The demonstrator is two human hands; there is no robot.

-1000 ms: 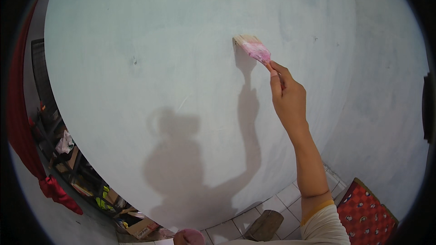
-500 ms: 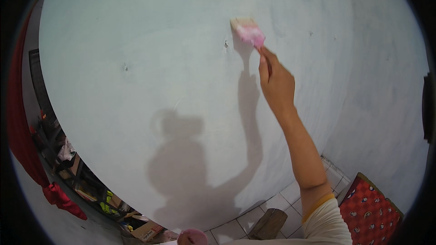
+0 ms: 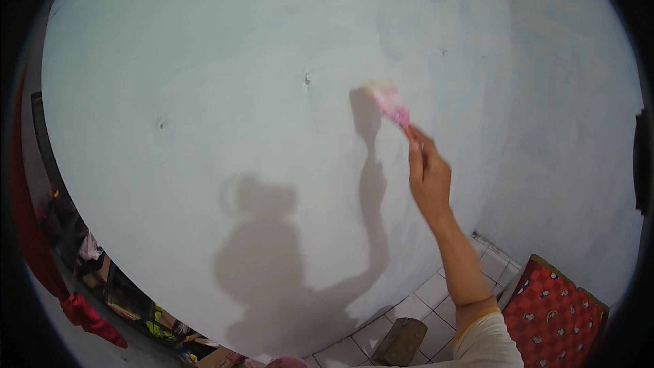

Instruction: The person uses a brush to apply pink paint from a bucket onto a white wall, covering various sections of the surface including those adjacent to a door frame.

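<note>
My right hand [image 3: 430,169] is closed around the handle of a paintbrush [image 3: 391,103], raised in front of a pale blue-white wall [image 3: 204,48]. The brush has a pink body smeared with white and light bristles angled up to the left. Its shadow falls on the wall a little to the left of the bristles, so they look slightly apart from the surface. Two small chipped holes mark the wall left of the brush. My left hand is out of view. Part of a pink container [image 3: 287,362] shows at the bottom edge.
A short wooden block [image 3: 400,342] stands on the white floor tiles by the wall's foot. On the right leans a red patterned panel [image 3: 555,317]. Cluttered dark shelves [image 3: 116,286] and a knotted red curtain [image 3: 88,317] are at the left.
My right hand and the paintbrush have come down and slightly right. A wider gap shows between bristles and shadow. The view has shifted a little, and less of the pink container shows.
</note>
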